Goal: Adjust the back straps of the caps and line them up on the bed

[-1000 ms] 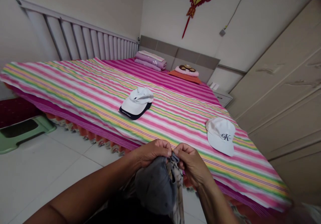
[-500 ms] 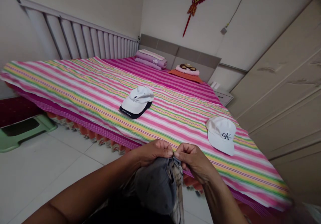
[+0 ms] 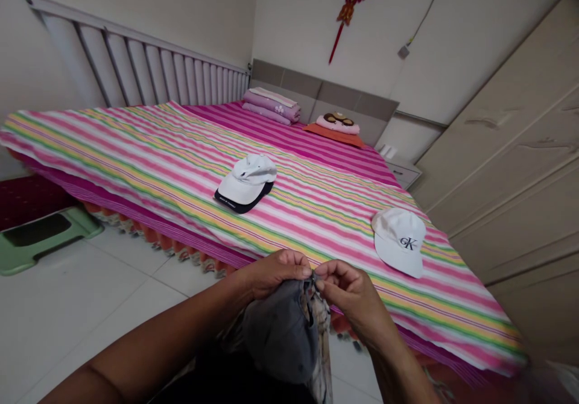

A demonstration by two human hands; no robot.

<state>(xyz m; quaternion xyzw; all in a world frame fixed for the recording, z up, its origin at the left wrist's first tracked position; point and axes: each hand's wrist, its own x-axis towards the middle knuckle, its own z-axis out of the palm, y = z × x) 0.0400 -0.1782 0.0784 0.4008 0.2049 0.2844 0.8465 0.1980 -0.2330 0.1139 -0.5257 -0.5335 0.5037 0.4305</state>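
A grey baseball cap [image 3: 280, 331] hangs low in front of me, its back strap and opening turned up to the right. My left hand [image 3: 284, 270] pinches the strap end at the cap's top edge. Closed on the strap from the other side is my right hand [image 3: 346, 283], thumb and forefinger meeting near the small buckle area. Both sets of fingertips almost touch. On the bed beyond lie a white cap with a dark brim edge [image 3: 248, 181] and, to the right, a white cap with black "CK" letters [image 3: 398, 242].
A striped sheet covers the bed [image 3: 181, 151]. Folded purple bedding [image 3: 271, 107] and a pink pillow [image 3: 339, 125] lie by the headboard. A green stool [image 3: 49, 235] stands at left on the tiled floor. Wardrobe doors [image 3: 511, 169] rise at right, beside a nightstand [image 3: 402, 172].
My right-hand fingers have shifted slightly along the strap, with the thumb a little lower. The left hand keeps its pinch, and the two white caps lie unmoved.
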